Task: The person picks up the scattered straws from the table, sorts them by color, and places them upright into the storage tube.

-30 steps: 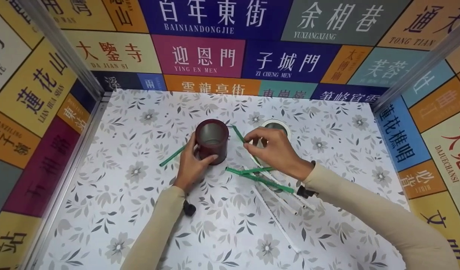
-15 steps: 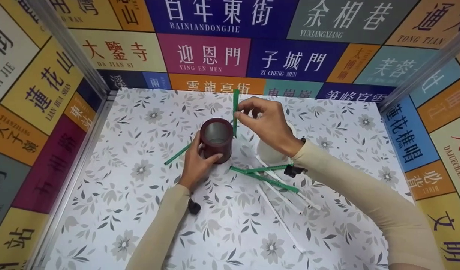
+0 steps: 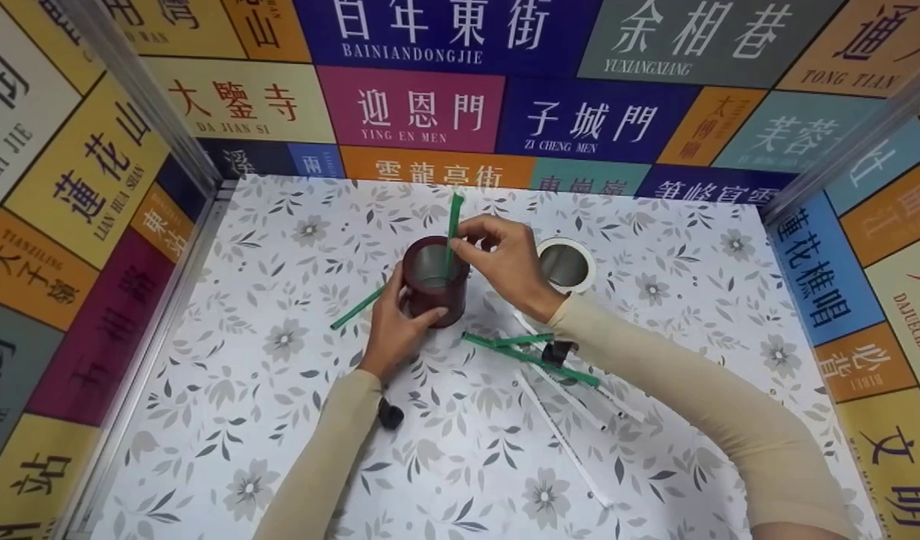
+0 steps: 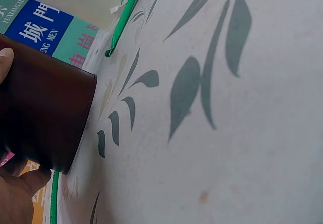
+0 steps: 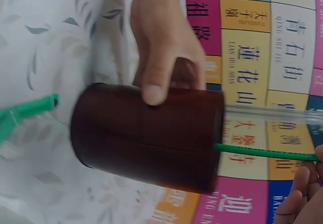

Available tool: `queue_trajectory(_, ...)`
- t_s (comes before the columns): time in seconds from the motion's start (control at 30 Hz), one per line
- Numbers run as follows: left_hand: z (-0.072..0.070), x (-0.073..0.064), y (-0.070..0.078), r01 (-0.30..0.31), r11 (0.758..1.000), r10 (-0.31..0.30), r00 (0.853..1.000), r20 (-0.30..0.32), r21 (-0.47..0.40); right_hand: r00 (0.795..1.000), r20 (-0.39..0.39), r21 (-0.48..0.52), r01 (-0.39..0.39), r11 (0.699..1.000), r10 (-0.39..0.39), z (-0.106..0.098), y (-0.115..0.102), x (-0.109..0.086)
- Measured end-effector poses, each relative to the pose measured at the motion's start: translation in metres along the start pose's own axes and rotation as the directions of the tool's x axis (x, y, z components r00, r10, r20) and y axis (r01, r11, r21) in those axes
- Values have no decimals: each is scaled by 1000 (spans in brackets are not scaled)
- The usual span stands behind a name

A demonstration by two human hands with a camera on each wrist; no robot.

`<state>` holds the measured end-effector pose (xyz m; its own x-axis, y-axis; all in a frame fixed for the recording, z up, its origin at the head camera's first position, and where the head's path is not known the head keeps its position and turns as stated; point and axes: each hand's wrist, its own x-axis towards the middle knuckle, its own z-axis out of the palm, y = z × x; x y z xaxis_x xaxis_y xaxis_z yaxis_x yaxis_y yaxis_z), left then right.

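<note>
My left hand (image 3: 394, 330) grips a dark red-brown cup (image 3: 439, 304) that stands upright on the table, thumb on its near side and fingers around its left. My right hand (image 3: 508, 259) pinches a green straw (image 3: 455, 214) between thumb and fingertips. Held nearly upright, the straw has its lower end inside the cup's mouth. In the right wrist view, the straw (image 5: 262, 152) crosses the cup's rim, and fingers of the right hand (image 5: 303, 193) hold it at the frame's edge. The left wrist view shows the cup's lower wall (image 4: 55, 103).
A white cup (image 3: 590, 264) stands right of the dark one. Between the forearms lie green straws (image 3: 497, 346) crossed over several white straws (image 3: 561, 436). Another green straw (image 3: 355, 307) lies left of the dark cup. Printed walls (image 3: 411, 112) enclose the flower-patterned table (image 3: 445, 465).
The right hand has lifted the green straw from beside the dark cup, turned it upright and brought it left, so its lower end is now in the cup. The left hand keeps its grip.
</note>
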<state>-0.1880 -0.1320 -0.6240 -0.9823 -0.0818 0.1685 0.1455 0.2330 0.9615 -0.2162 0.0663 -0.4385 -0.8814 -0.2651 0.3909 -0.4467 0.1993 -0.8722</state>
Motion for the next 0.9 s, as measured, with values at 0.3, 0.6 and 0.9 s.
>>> queue_trajectory(0.3,5,-2,-1,-36,999,36,999,13,1,997,27,-50,-75,996,77,-1,51,-19)
queue_trajectory(0.6,4,-4,-2,-16,1000,16,1000,24,11,993,119,-83,-15,996,25,-28,73,-66)
queue_trajectory(0.9,0,-2,0,30,999,-30,1000,2,-12,984,127,-133,-108,985,125,-46,104,-119)
